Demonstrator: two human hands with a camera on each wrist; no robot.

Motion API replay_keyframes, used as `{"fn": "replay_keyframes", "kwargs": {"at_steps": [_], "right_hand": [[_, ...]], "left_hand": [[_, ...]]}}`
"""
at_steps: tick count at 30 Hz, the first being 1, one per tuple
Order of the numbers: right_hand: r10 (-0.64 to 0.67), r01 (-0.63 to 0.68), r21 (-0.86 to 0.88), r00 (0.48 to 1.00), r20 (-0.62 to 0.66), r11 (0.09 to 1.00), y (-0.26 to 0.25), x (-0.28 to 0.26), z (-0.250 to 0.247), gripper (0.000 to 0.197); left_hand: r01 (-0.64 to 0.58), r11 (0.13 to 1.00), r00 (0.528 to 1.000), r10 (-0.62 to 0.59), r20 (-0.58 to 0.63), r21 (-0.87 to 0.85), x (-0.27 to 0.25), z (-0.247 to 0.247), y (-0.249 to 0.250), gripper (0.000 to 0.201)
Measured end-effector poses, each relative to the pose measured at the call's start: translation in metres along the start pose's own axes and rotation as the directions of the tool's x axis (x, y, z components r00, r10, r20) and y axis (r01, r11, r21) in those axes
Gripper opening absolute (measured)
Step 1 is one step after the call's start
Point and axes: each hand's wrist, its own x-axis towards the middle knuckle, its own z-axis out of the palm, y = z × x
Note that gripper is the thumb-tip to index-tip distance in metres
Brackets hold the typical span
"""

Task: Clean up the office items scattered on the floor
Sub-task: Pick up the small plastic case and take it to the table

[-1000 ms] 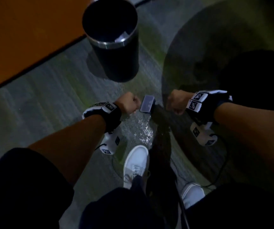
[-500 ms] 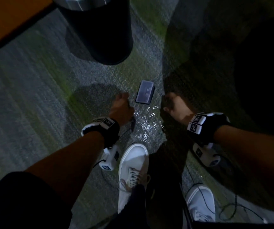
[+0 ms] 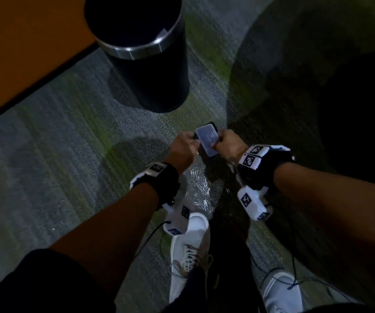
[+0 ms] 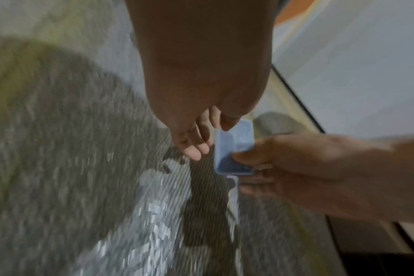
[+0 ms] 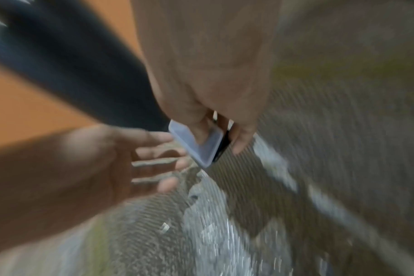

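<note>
Right hand (image 3: 229, 144) pinching small clear box (image 3: 207, 139), long axis toward bin (image 3: 146, 53), left hand (image 3: 182, 147) fingers extended touching it, paper clips (image 3: 199, 190) on floor (image 3: 58, 154).

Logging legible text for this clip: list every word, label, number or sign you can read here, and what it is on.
No readable text.
Small plastic box, held by the right hand: faint marks on its lid, too blurred to read.
Wrist bands: black-and-white square marker patterns, not words.
Bin: a pale scrap at its rim, no legible print.
</note>
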Motion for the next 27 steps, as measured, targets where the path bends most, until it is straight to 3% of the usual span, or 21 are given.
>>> {"fn": "replay_keyframes", "kwargs": {"at_steps": [2, 4, 6, 8, 10, 12, 15, 18, 19, 24, 27], "right_hand": [[-0.055, 0.056, 0.017, 0.998, -0.022, 0.998, -0.018, -0.018, -0.029, 0.032], [-0.126, 0.127, 0.031, 0.991, -0.036, 0.991, -0.047, -0.045, -0.061, 0.026], [-0.214, 0.215, 0.001, 0.975, -0.052, 0.977, -0.08, -0.079, -0.096, 0.014], [-0.315, 0.316, -0.004, 0.944, -0.102, 0.949, -0.116, -0.123, -0.133, 0.012], [-0.409, 0.425, 0.044, 0.891, -0.195, 0.904, -0.153, -0.182, -0.175, 0.017], [-0.451, 0.529, 0.188, 0.826, -0.339, 0.828, -0.183, -0.246, -0.217, 0.013], [-0.382, 0.635, 0.431, 0.751, -0.539, 0.641, -0.215, -0.342, -0.276, 0.029], [-0.393, 0.694, 0.592, 0.72, -0.572, 0.41, -0.228, -0.431, -0.327, 0.046], [-0.404, 0.719, 0.588, 0.695, -0.595, 0.371, -0.228, -0.458, -0.343, 0.046], [-0.362, 0.831, 0.421, 0.542, -0.758, 0.364, -0.206, -0.577, -0.417, 0.034], [-0.33, 0.839, 0.29, 0.465, -0.821, 0.461, -0.183, -0.636, -0.458, 0.03]], "left_hand": [[-0.03, 0.998, 0.999, 0.029, -0.02, -0.059, -0.015, -0.019, 0.034, 0.062], [-0.083, 0.989, 0.997, 0.082, -0.013, -0.122, -0.039, -0.037, 0.082, 0.071], [-0.17, 0.979, 0.982, 0.178, 0.07, -0.11, -0.072, -0.055, 0.138, 0.068], [-0.309, 0.95, 0.941, 0.312, 0.13, -0.044, -0.115, -0.072, 0.197, 0.046], [-0.462, 0.886, 0.883, 0.456, 0.112, 0.032, -0.165, -0.086, 0.255, 0.02], [-0.579, 0.815, 0.814, 0.577, 0.071, 0.022, -0.22, -0.094, 0.312, 0.008], [-0.678, 0.73, 0.729, 0.682, 0.052, -0.083, -0.304, -0.097, 0.387, 0.009], [-0.785, 0.605, 0.602, 0.795, 0.07, -0.132, -0.382, -0.084, 0.448, 0.015], [-0.806, 0.572, 0.566, 0.82, 0.085, -0.154, -0.405, -0.075, 0.465, 0.018], [-0.876, 0.441, 0.411, 0.895, 0.173, -0.195, -0.493, -0.017, 0.525, 0.025], [-0.91, 0.38, 0.337, 0.911, 0.237, -0.165, -0.527, 0.025, 0.542, 0.026]]}}
